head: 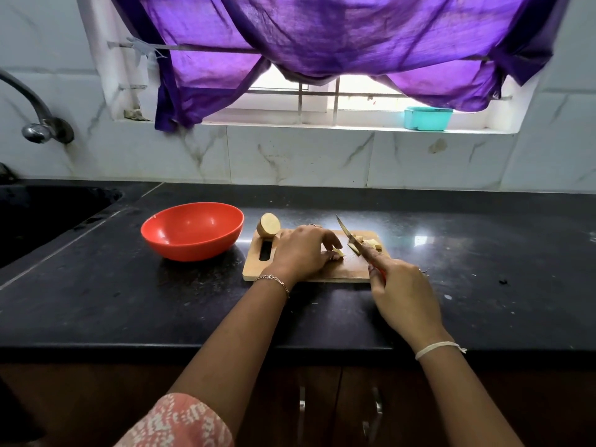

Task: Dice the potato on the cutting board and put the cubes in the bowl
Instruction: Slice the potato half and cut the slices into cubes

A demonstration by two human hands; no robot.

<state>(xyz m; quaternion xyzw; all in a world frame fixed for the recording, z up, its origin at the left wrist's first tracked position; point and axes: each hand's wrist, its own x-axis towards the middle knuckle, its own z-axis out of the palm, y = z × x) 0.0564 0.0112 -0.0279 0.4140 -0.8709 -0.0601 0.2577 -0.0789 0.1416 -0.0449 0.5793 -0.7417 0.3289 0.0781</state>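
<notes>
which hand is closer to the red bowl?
Left. The left hand presses a potato piece on the wooden cutting board just right of the round red plastic bowl; the right hand, gripping the knife, is farther right.

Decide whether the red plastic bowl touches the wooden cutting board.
Apart. The head view shows black counter between the red plastic bowl and the wooden cutting board.

Black stone countertop [129, 301] with a red bowl [193, 250] beside a wooden cutting board [254, 269].

Black countertop [129, 301], marble wall tiles [290, 156], purple curtain [322, 37], bright window [354, 88]
</notes>
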